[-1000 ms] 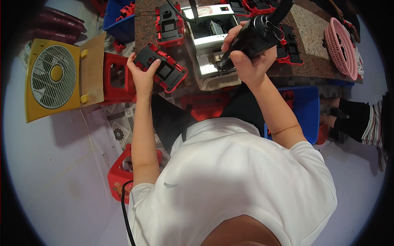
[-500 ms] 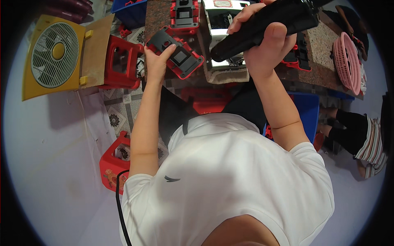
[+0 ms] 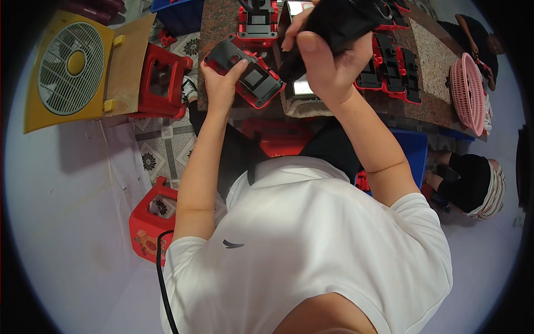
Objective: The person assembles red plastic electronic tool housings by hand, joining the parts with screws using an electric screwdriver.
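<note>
My left hand (image 3: pixel 222 86) grips the near left corner of a red-and-black plastic housing (image 3: pixel 262 89), thumb on top. The housing has a light rectangular window and lies at a slant by the table's near edge. My right hand (image 3: pixel 339 69) is wrapped round a thick black handheld tool (image 3: pixel 342 22), raised over the table; its exact kind is not clear. Beneath the tool stands a white open-topped box (image 3: pixel 303 86), partly hidden by it. A similar housing (image 3: pixel 258 25) lies just beyond the held one, with a dark cord-like piece over it.
Several more red-and-black housings (image 3: pixel 392 67) line the table's right side. A pink basket (image 3: pixel 466 94) stands at the right edge, near another person (image 3: pixel 473 39). Left are a yellow fan (image 3: pixel 67 72), red stool (image 3: pixel 158 83) and blue bin (image 3: pixel 178 16); another blue bin (image 3: pixel 409 156) is below.
My right hand and the black tool have moved left, over the white box. My left hand and its housing have shifted slightly right in the view. The person at far right has shifted.
</note>
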Motion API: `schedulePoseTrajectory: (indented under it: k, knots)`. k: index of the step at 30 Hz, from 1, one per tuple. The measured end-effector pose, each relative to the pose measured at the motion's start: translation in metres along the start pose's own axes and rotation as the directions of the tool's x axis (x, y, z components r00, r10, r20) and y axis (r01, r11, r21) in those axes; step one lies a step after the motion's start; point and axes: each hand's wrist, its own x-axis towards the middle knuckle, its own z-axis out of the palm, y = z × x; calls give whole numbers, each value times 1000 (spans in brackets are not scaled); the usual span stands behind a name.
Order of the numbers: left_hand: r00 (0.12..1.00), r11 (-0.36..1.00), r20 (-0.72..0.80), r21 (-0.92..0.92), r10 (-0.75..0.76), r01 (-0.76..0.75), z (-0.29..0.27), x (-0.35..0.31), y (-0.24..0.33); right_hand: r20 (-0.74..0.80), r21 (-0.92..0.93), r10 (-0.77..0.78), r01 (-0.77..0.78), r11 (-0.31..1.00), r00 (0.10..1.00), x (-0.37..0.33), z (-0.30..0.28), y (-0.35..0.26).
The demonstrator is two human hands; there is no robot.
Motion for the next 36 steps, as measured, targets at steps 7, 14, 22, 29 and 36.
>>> schedulePoseTrajectory:
  k: [7, 14, 22, 29, 36]
  knots:
    - [1000, 1000, 15, -18, -1, 1, 5, 3, -3, 12, 346, -136, 123, 930, 991, 1, 13, 18]
    - [1000, 999, 20, -50, 18, -17, 11, -2, 6, -116, 526, 365, -254, 811, 924, 0, -16, -26]
    - [1000, 1000, -7, -5, -8, 8, 15, -5, 12, 57, 52, 62, -65, 997, 996, -35, -77, 1]
    - [1000, 1000, -12, -14, -27, 27, 16, -6, 11, 1, 70, 107, -107, 992, 994, -40, -74, 16]
    - [1000, 1000, -10, 1, 18, -18, 14, -3, 3, 39, 129, 176, -179, 975, 984, -28, -76, 31]
